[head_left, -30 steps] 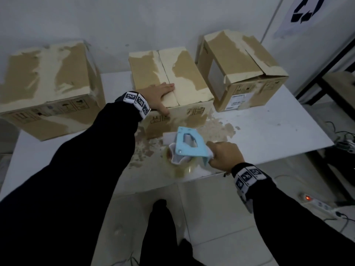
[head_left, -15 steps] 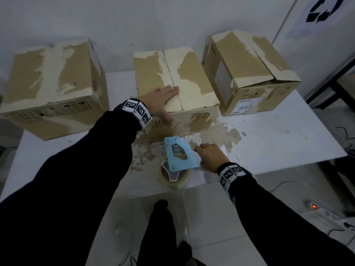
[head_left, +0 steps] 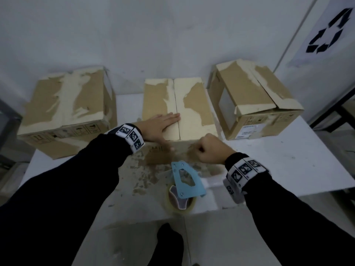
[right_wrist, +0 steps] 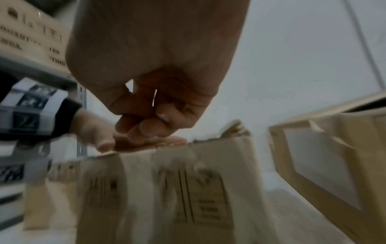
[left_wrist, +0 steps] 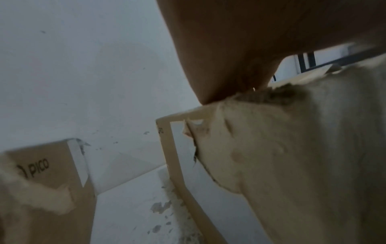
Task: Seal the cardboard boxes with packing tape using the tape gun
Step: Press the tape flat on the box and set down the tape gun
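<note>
Three worn cardboard boxes stand on a white table (head_left: 288, 160). My left hand (head_left: 163, 124) lies flat on the top of the middle box (head_left: 194, 104), fingers straight and next to the flap seam; the left wrist view shows my left hand's palm (left_wrist: 250, 41) against the middle box's top (left_wrist: 292, 148). My right hand (head_left: 209, 148) hovers at the box's near top edge. In the right wrist view the right hand's fingers (right_wrist: 156, 107) are curled with nothing in them. The light blue tape gun (head_left: 187, 179) lies loose near the table's front edge, its tape roll (head_left: 180, 202) toward me.
The left box (head_left: 65, 104) and the right box (head_left: 249, 89) flank the middle one along the back wall. Torn paper scraps mark the table in front of the middle box. A dark rack stands at the far right. Tiled floor lies below the table's front edge.
My right hand set the tape gun down near the table's front edge, let go of it, and moved forward to the middle box. The left hand stayed flat on the box.
</note>
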